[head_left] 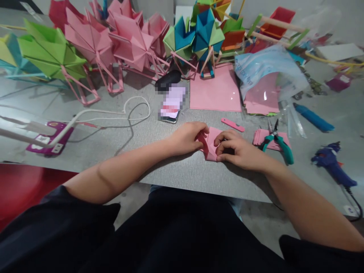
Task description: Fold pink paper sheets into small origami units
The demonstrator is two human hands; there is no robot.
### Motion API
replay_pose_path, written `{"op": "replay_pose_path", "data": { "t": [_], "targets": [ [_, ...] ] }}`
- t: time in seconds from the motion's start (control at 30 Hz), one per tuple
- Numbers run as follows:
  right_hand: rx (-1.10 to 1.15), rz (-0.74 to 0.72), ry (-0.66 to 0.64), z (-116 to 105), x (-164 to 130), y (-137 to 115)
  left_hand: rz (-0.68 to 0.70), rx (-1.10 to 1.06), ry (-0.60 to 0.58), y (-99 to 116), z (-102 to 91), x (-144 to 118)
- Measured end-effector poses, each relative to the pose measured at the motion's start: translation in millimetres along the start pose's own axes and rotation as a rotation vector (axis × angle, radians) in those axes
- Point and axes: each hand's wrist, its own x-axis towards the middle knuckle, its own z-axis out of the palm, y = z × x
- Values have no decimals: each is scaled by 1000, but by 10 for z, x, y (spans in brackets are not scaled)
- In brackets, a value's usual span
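A folded paper piece [210, 146] is pinched between left hand [186, 138] and right hand [237, 149] on the table [182, 174]. Pliers [277, 142] are placed just right. A phone [172, 104] and paper sheet [214, 91] are laid behind.

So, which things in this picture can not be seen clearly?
- Phone: head view, screen blurred out, content unreadable.
- Pink paper: partly covered by the left hand and right hand; fold shape underneath hidden.
- Glue gun: cord cut off by the right edge.
- Plastic bag: print too small to read.
- Small items at far right: blurred.
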Motion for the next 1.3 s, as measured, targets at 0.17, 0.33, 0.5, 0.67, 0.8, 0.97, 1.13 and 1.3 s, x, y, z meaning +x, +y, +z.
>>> {"op": "replay_pose_path", "data": {
  "t": [0.17, 0.33, 0.5, 0.67, 0.8, 0.97, 1.13, 1.3],
  "targets": [
    [5, -5, -9, -1, 12, 8, 21, -2, 19, -15, 24, 21],
    [2, 13, -17, -9, 18, 12, -58, -1, 81, 8, 40, 11],
    [-22, 15, -20, 0, 16, 4, -67, 56, 92, 18, 33, -18],
    [-61, 31, -16, 15, 25, -38, -5, 110, 83, -59, -24, -11],
    [-79, 28, -8, 24, 29, -74, 49, 149, 95, -117, -58, -1],
    [-89, 22, 7, 36, 35, -83, 133, 387, 39, -15, -84, -126],
    [-62, 14, 6, 49, 45, -55, 342, 704, -175, 190, -226, -383],
    [-59, 14, 37, 51, 47, -72, 349, 794, -262, 278, -265, -560]
  ]
}}
